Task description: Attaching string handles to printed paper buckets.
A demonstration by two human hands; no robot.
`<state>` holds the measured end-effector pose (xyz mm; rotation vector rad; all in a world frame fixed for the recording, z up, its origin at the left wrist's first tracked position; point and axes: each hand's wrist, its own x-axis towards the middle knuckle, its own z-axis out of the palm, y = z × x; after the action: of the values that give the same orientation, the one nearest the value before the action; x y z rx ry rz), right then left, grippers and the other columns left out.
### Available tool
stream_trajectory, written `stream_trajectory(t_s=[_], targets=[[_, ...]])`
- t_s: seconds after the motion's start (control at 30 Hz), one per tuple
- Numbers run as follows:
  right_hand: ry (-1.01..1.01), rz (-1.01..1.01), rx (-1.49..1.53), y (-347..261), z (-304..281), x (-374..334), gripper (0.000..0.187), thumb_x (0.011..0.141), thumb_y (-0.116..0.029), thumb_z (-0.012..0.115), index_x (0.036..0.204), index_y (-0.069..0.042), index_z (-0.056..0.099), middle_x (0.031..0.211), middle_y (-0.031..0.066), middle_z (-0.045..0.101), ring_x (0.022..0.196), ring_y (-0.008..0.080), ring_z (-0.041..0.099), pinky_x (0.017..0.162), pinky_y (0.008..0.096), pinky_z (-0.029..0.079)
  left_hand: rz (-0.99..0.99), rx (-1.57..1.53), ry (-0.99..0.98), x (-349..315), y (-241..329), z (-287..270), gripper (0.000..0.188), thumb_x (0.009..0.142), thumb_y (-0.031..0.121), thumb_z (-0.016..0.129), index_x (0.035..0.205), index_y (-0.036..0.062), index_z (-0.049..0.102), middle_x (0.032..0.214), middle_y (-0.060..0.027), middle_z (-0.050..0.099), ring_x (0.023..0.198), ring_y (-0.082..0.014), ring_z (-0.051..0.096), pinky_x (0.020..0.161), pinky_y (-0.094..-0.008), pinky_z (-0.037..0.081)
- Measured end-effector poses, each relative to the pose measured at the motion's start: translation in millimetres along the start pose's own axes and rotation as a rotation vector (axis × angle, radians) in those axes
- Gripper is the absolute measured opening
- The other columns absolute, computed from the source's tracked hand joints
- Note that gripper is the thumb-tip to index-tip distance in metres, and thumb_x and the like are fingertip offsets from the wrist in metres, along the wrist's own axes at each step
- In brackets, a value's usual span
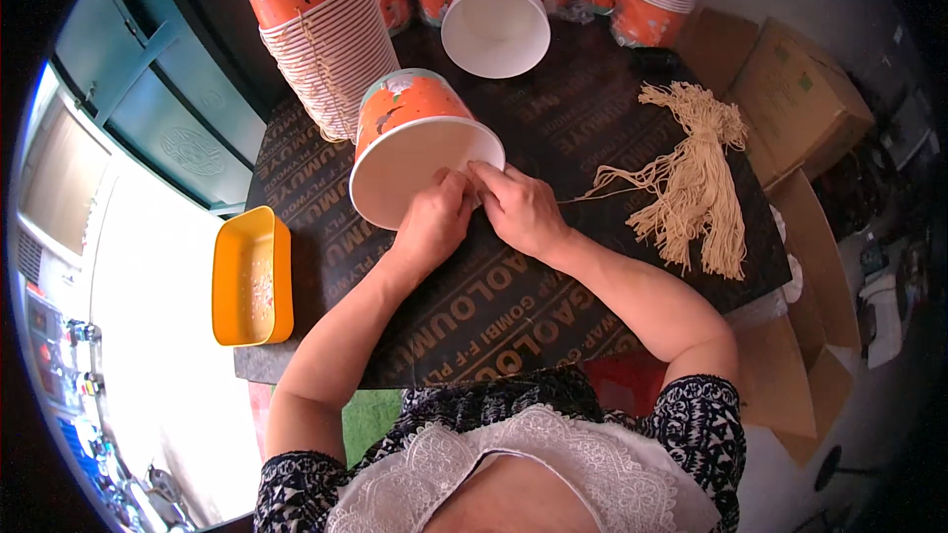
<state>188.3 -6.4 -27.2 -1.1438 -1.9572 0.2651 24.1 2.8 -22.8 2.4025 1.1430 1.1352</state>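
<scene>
An orange printed paper bucket [407, 111] lies tipped on the dark tabletop, its white open mouth facing me. At the right part of its rim, both hands meet with fingers closed. My left hand [437, 218] pinches just inside the mouth; what its fingertips hold is hidden. Gripping the rim beside it is my right hand [519, 209], thumb toward the inside. To the right lies a bundle of beige cords [699, 173]. Loose strands trail from it toward my right hand, and one thin end reaches close to the wrist.
A tall stack of nested buckets [331, 59] stands at the back left. Behind are several plastic-wrapped stacks and a single white-mouthed bucket [496, 32]. A yellow plastic bin [253, 276] sits at the left table edge. Cardboard boxes [800, 99] crowd the right side.
</scene>
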Motion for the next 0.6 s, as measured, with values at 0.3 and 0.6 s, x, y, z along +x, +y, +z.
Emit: stream_trajectory(t_s=[0.3, 0.6], targets=[[0.010, -0.011, 0.034, -0.3, 0.6, -0.3, 0.026, 0.086, -0.003, 0.055, 0.111, -0.002, 0.060, 0.102, 0.0206, 0.063, 0.087, 0.0405, 0.063, 0.072, 0.0447, 0.053, -0.045, 0.024, -0.002, 1.4, -0.2, -2.7, 0.010, 0.082, 0.003, 0.062, 0.089, 0.0001, 0.054, 0.081, -0.0211, 0.061, 0.077, -0.0399, 0.061, 0.067, -0.0445, 0.050], [-0.056, -0.010, 0.047, -1.3, -2.9, -0.7, 0.014, 0.087, -0.003, 0.053, 0.100, -0.001, 0.058, 0.096, 0.0223, 0.060, 0.086, 0.0433, 0.060, 0.070, 0.0474, 0.050, -0.044, -0.092, 0.041, -3.1, -3.2, -0.9, 0.014, 0.082, 0.005, 0.066, 0.091, 0.0017, 0.056, 0.083, -0.0186, 0.063, 0.080, -0.0368, 0.063, 0.069, -0.0412, 0.051]])
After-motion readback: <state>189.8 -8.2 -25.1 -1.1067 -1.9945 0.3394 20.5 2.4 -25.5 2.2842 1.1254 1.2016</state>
